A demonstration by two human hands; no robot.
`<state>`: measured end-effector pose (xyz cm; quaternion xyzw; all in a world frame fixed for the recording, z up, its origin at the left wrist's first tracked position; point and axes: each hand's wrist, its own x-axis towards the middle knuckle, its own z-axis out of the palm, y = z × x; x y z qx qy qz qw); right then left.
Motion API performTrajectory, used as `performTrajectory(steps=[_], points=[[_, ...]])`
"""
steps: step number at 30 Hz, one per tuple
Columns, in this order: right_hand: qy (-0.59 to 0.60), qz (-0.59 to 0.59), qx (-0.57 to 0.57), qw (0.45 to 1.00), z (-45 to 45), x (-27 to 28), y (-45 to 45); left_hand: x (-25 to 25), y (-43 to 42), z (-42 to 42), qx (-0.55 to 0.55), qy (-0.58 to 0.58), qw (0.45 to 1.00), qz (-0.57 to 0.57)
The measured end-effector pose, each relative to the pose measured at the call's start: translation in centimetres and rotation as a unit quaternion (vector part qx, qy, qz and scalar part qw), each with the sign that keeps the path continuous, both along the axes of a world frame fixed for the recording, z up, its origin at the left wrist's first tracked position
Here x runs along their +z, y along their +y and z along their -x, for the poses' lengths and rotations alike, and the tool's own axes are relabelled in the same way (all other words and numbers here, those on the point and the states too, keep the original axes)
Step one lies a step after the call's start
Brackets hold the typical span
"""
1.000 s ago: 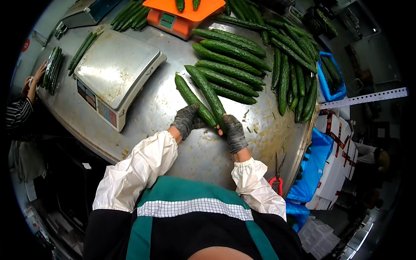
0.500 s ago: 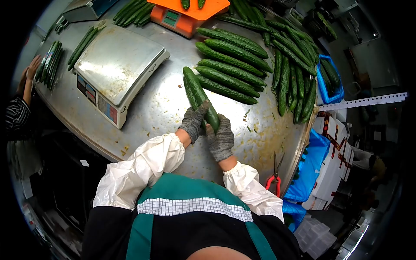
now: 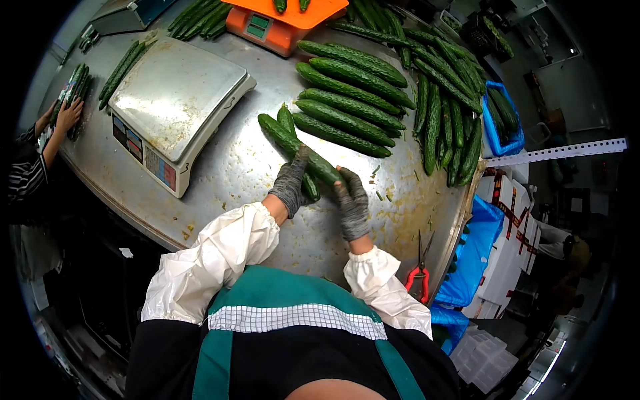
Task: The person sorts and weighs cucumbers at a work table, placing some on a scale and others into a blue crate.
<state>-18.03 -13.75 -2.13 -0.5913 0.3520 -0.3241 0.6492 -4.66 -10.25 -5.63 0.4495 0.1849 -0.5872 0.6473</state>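
One cucumber [image 3: 282,136] slants across another [image 3: 311,189] toward the bench's right edge [image 3: 451,233], left hand [image 3: 291,183] clamped mid-length, right hand [image 3: 353,207] at its end, grip unclear.

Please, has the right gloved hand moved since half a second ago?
Yes. Judged against the metal-topped weighing scale, the right gloved hand has shifted rightward in the view, away from it.

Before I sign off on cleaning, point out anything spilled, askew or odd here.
Green scraps and yellowish residue mark the metal table, mainly toward its right edge, so it looks unclean near the cucumbers. The red-handled scissors lie with blades apart near that edge, which seems careless.
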Motion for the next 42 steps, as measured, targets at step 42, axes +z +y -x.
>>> performTrajectory(steps=[42], points=[[0.488,0.513,-0.003,0.706,0.9,0.8,-13.3,3.5,0.3,0.3,-0.182,-0.193,0.956,0.124]])
